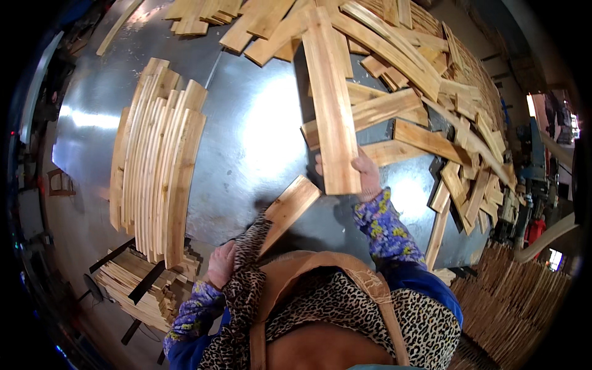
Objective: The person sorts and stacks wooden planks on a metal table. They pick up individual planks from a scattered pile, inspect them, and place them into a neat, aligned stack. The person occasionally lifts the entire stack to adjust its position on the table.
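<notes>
My right hand [368,176] is closed round the near end of a long pale wooden board [332,105], with the thumb on its right edge and fingertips showing at its left. The board slants up and away over the metal table. At the lower left, my left hand [221,264] is closed against a leopard-print cloth [246,262] that hangs from my neck, and it seems to grip it; its fingers are partly hidden. Just beyond the cloth, a shorter wooden board [288,211] lies at a slant near the table's front edge, partly covered by the cloth.
A row of boards stacked side by side [157,166] stands at the table's left. Loose boards [431,142] lie heaped across the right and far side of the metal table [246,142]. More boards [139,287] are piled below the left edge, and a large stack [512,302] stands at lower right.
</notes>
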Available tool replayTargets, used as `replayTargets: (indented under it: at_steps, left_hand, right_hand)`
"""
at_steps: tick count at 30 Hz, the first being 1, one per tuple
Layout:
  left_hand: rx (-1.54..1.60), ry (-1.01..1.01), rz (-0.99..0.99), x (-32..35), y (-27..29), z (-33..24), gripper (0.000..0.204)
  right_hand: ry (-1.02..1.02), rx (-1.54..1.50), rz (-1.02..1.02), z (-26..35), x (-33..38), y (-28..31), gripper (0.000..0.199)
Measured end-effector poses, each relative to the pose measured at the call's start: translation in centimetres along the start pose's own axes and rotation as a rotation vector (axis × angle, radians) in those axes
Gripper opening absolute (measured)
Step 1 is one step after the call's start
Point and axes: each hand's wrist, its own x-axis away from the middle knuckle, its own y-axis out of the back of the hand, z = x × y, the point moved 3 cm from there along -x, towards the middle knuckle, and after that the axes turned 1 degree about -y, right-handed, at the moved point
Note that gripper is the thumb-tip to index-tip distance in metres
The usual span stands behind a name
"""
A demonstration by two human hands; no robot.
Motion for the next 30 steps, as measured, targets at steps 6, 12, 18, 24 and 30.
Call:
replayTargets:
  at_steps: [6, 12, 18, 24, 30]
  left_hand:
    - [0.178, 0.499, 0.024, -6.1, 4.2, 0.3, 0.098]
    - [0.152, 0.743, 0.028, -14.3, 7.6, 1.2, 0.111]
    - [0.516, 0.699, -0.145, -18.8, 1.5, 3.6, 0.086]
    - [0.166, 0.666, -0.147, -21.4, 4.6, 0.2, 0.051]
    - [-0.226, 0.621, -0.249, -13.9, 7.2, 5.7, 0.033]
  right_hand:
    - [0.113, 0.217, -0.344, 2.0, -17.4, -0.3, 0.071]
    - [0.315, 1.464, -0.193, -3.2, -14.1, -2.3, 0.058]
    - [-0.098, 1.371, -0.196, -27.1, -1.7, -2.1, 0.066]
    - [-0.237, 1.508, 0.325, -23.0, -2.9, -6.3, 0.072]
    - [0.685, 2.038, 0.213, -1.6, -6.3, 2.3, 0.045]
